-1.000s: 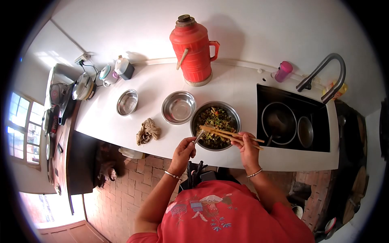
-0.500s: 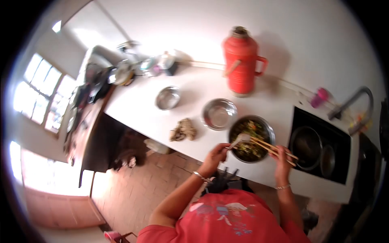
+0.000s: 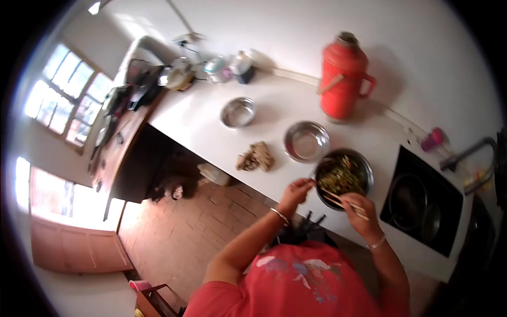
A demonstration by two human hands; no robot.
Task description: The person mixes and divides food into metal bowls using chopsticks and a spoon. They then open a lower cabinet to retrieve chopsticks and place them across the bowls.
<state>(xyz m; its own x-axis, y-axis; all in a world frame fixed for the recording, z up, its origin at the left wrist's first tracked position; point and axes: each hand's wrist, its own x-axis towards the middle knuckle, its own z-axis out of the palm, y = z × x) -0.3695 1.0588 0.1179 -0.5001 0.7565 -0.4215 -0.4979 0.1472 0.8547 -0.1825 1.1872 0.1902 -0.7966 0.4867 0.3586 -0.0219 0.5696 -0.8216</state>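
Far left on the white counter (image 3: 193, 124), a small steel bowl (image 3: 224, 114) is being lit so that its inner wall is shining. Next, a crumpled brown cloth (image 3: 257, 156) is being left in a loose heap near the front edge. A wider steel bowl (image 3: 288, 147) is being kept just left of the food bowl (image 3: 367, 171). Left hand (image 3: 297, 194) is being held at the food bowl's left side, thumb and fingertips being pressed together on a thin utensil (image 3: 315, 173); its far end is being lost in blur, type can't be read. Food bowl is being kept near the counter's front edge, between the second bowl and the sink (image 3: 441, 238): steel, round, inner wall being shown dark and reflective. Inside, a chopped mix (image 3: 342, 176) is being seen: mostly green, with paler and a few orange bits, loosely heaped, glossy, fine detail being smeared. Chopsticks (image 3: 332, 198), light wood, are being pinched by the right hand (image 3: 365, 223) over the bowl's front rim, tips being pointed left toward the mix; tip contact can't be confirmed. Behind, a red thermos (image 3: 343, 79) is being stood upright. At right, dark pans are being held in the black sink.
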